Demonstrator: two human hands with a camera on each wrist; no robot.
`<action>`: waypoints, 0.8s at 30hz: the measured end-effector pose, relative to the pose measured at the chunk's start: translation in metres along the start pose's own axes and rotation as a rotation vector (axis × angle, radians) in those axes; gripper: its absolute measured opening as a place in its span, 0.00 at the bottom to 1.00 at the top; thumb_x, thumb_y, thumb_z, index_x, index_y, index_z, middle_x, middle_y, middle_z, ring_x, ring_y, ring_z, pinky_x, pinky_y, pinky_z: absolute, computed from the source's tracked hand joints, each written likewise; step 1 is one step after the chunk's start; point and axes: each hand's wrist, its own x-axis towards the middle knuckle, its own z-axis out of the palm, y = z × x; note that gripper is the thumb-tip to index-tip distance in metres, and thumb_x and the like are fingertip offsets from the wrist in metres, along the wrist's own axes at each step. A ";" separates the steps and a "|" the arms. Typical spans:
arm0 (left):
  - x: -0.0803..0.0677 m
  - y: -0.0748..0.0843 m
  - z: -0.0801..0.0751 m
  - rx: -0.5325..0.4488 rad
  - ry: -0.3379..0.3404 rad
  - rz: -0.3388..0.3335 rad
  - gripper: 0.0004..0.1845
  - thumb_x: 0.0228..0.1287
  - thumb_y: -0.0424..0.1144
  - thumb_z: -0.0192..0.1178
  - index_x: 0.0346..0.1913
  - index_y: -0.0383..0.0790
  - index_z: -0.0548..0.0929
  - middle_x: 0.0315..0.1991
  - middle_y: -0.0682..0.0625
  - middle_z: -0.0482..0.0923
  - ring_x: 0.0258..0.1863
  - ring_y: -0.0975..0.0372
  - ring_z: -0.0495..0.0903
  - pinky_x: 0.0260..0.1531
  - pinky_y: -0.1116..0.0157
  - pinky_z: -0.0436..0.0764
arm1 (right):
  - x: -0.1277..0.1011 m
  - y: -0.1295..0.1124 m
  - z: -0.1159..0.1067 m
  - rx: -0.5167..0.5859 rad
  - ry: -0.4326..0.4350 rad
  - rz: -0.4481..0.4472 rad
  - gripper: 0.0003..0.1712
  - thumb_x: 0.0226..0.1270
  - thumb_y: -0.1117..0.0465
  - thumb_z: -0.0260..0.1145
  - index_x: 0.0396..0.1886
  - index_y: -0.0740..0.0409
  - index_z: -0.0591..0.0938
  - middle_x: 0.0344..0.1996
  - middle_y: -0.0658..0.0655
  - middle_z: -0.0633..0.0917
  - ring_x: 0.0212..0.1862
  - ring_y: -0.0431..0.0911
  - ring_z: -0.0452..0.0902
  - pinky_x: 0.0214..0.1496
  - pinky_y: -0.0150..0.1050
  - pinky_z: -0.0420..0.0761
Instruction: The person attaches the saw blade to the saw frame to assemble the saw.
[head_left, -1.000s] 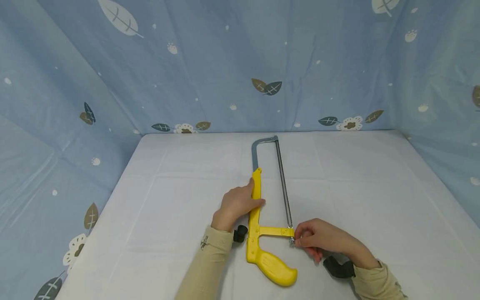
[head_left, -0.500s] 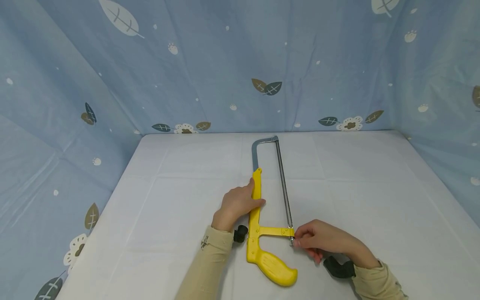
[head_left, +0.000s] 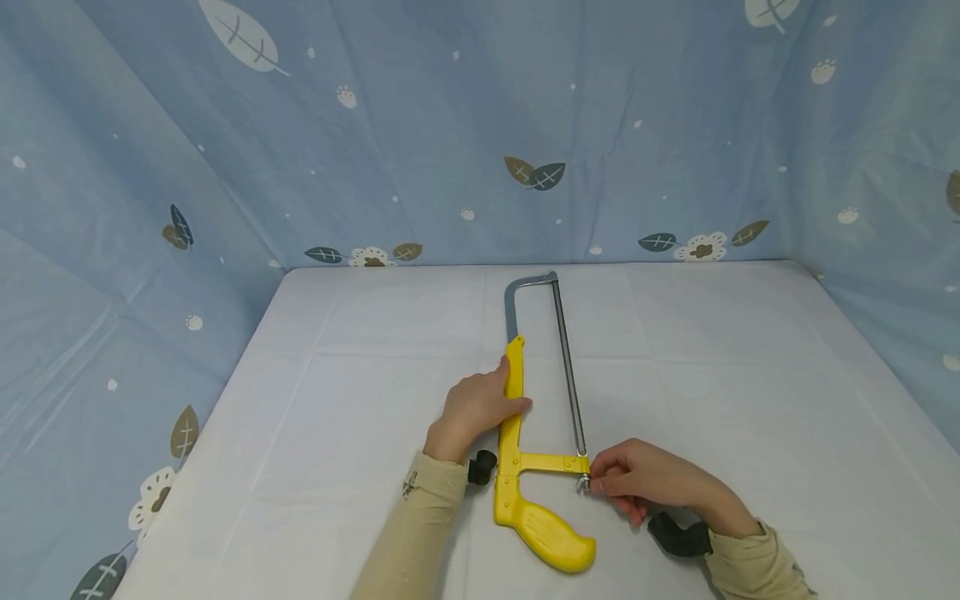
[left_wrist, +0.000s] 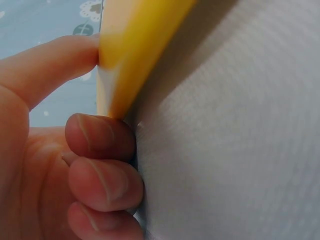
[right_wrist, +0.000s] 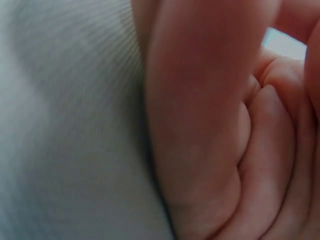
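Observation:
A hacksaw (head_left: 508, 433) with a yellow body and yellow handle lies flat on the white-covered table, its grey metal front bow pointing away from me. Its blade side (head_left: 567, 367) runs along the right. My left hand (head_left: 476, 410) grips the yellow frame above the crosspiece; in the left wrist view its fingertips (left_wrist: 105, 184) curl against the cloth beside the yellow frame (left_wrist: 145, 55). At the near end of the blade is a small silver wing nut (head_left: 582, 482). My right hand (head_left: 648, 477) pinches it between thumb and forefinger; in the right wrist view curled fingers (right_wrist: 200, 110) hide it.
White cloth (head_left: 360, 375) covers the table, with light creases. Blue leaf-patterned curtains (head_left: 465, 125) hang behind it and at both sides. Black wrist-camera mounts (head_left: 678, 535) sit close to the cloth at both wrists.
The silver wing nut shows at a different angle in each head frame, turning at my right fingertips. My left hand and the hacksaw frame stay in place.

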 end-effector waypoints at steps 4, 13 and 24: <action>0.000 0.000 0.000 0.002 0.001 -0.003 0.43 0.54 0.59 0.55 0.69 0.43 0.53 0.22 0.52 0.71 0.23 0.60 0.71 0.20 0.66 0.68 | 0.001 0.001 0.000 0.001 0.018 0.003 0.11 0.60 0.55 0.61 0.35 0.58 0.80 0.11 0.53 0.73 0.12 0.45 0.70 0.14 0.39 0.73; 0.001 0.001 0.001 0.000 0.010 -0.001 0.43 0.54 0.60 0.56 0.69 0.43 0.54 0.20 0.51 0.70 0.21 0.60 0.70 0.19 0.65 0.67 | 0.002 0.001 0.001 0.007 0.041 0.010 0.13 0.58 0.54 0.63 0.32 0.60 0.77 0.10 0.53 0.73 0.11 0.46 0.71 0.13 0.38 0.72; 0.000 0.000 0.001 -0.003 0.011 -0.001 0.43 0.53 0.60 0.56 0.69 0.43 0.54 0.22 0.52 0.71 0.23 0.60 0.71 0.21 0.65 0.68 | 0.001 0.003 0.000 0.002 0.015 0.031 0.13 0.59 0.52 0.62 0.34 0.57 0.81 0.12 0.53 0.75 0.12 0.44 0.71 0.14 0.37 0.72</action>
